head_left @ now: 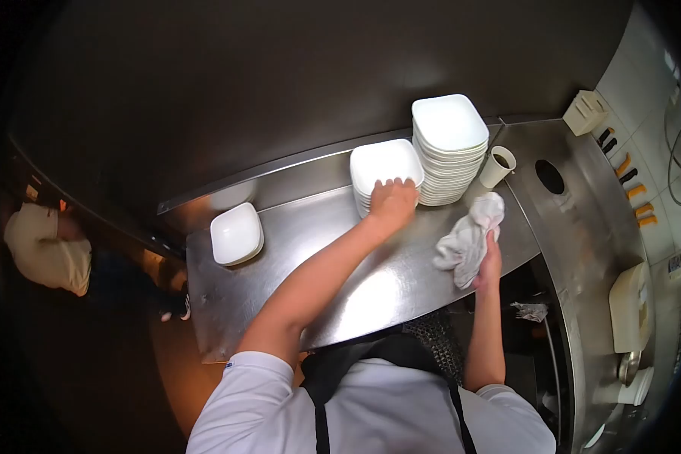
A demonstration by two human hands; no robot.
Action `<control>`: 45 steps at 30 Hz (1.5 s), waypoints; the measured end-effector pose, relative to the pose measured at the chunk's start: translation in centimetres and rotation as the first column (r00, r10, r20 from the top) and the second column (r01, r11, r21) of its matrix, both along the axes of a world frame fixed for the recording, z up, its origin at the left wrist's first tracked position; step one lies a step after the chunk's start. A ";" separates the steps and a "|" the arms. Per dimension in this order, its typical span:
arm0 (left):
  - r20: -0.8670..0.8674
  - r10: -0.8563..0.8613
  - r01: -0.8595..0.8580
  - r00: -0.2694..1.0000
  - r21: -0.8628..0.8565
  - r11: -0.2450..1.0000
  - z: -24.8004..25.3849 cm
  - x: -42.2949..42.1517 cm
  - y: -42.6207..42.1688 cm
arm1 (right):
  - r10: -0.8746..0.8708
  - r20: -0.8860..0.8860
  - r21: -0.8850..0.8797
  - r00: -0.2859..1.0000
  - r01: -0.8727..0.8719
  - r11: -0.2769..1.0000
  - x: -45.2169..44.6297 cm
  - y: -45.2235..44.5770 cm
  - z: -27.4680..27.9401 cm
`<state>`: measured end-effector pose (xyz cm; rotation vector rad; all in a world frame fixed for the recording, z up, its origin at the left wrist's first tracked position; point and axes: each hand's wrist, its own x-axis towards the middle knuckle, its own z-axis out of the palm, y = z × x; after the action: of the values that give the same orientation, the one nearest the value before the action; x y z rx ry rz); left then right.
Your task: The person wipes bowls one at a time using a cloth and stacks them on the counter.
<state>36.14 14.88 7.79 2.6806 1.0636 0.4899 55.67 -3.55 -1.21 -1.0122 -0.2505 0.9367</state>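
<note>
My left hand (393,206) reaches across the counter to a short stack of white square bowls (384,160). Its fingers curl over the near rim of the top bowl; the thumb is hidden. Right behind that stack rises a taller one of white square dishes (450,125), the two close together. A crumpled white cloth (473,234) hangs from my right hand (490,262), which is closed on its lower right side, over the counter's front edge. Further left, a small pile of white square bowls (236,233) sits apart on the counter.
The steel counter (295,227) runs against a dark wall. A white cup (498,166) with dark contents stands by the tall stack. To the right are a round hole (550,176), knives with orange and black handles (636,192) and a cream container (629,309). Another person (49,246) is at far left.
</note>
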 end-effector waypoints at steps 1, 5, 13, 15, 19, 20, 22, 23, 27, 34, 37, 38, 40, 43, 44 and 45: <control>-0.094 -0.007 -0.008 0.996 -0.164 0.986 0.6 0.2 0.5 | 0.054 -0.093 0.057 0.994 -0.048 0.997 -0.8 -0.5 0.6; 0.026 0.048 -0.042 0.999 -0.192 0.980 3.4 -0.2 0.7 | 0.219 -0.253 0.248 0.942 -0.155 0.956 -3.0 -0.8 2.7; 0.768 0.218 0.468 0.603 -0.561 0.683 5.7 -3.2 -1.8 | -0.322 0.846 0.362 0.424 -0.012 0.932 -11.5 6.3 10.9; 0.837 0.054 0.355 0.545 -0.288 0.889 6.1 -4.7 -4.0 | -0.406 0.907 0.412 0.112 -0.030 0.911 -12.9 8.3 16.7; 0.911 0.126 0.557 0.393 -0.344 0.756 9.1 -8.5 -8.0 | 0.006 0.712 0.245 0.702 -0.256 0.935 -12.5 11.3 20.2; 0.906 0.049 0.456 0.421 -0.258 0.852 9.4 -9.0 -8.5 | 0.083 0.596 0.210 0.799 -0.255 0.944 -12.6 12.4 17.7; 0.948 0.100 0.372 0.302 -0.214 0.903 8.5 -9.7 -7.9 | 0.028 0.499 0.276 0.866 -0.190 0.942 -15.4 12.5 16.5; 0.961 0.126 0.329 0.245 -0.205 0.922 7.6 -10.2 -7.5 | -0.089 0.509 0.363 0.856 -0.119 0.924 -19.3 10.7 15.4; 0.896 0.046 0.195 0.442 -0.145 0.970 4.7 -15.1 -5.8 | -0.275 0.861 0.406 0.428 -0.252 0.878 -24.4 9.4 11.5; 0.927 0.157 0.272 0.342 -0.257 0.927 6.1 -17.9 -11.0 | 0.520 0.265 0.097 0.812 -0.559 0.823 -21.3 15.2 15.7; 0.942 0.234 0.100 0.240 -0.264 0.959 4.3 -19.0 -9.4 | 0.382 0.572 -0.068 0.725 -0.423 0.904 -24.3 13.6 8.3; 0.932 0.325 0.153 0.162 -0.349 0.925 3.8 -19.9 -8.7 | 0.442 0.686 -0.153 0.579 -0.479 0.864 -24.7 11.7 8.8; 0.923 0.344 0.186 0.174 -0.374 0.909 3.4 -22.0 -7.6 | 0.500 0.833 -0.321 0.237 -0.529 0.785 -24.3 7.8 12.9; 0.888 0.398 0.277 0.231 -0.452 0.848 2.8 -21.8 -8.4 | 0.212 0.968 -0.127 0.132 -0.468 0.875 -24.2 7.5 14.8; 0.880 0.415 0.327 0.230 -0.472 0.819 2.4 -20.9 -8.9 | 0.101 0.982 -0.030 0.160 -0.397 0.917 -24.1 8.3 15.4; 0.874 0.430 0.375 0.228 -0.486 0.789 2.1 -20.3 -9.4 | -0.015 0.984 0.072 0.176 -0.323 0.944 -24.3 9.5 16.2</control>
<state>15.79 5.49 9.91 1.1726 0.6094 1.3237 31.33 6.00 14.99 -1.2243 -1.6201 0.2228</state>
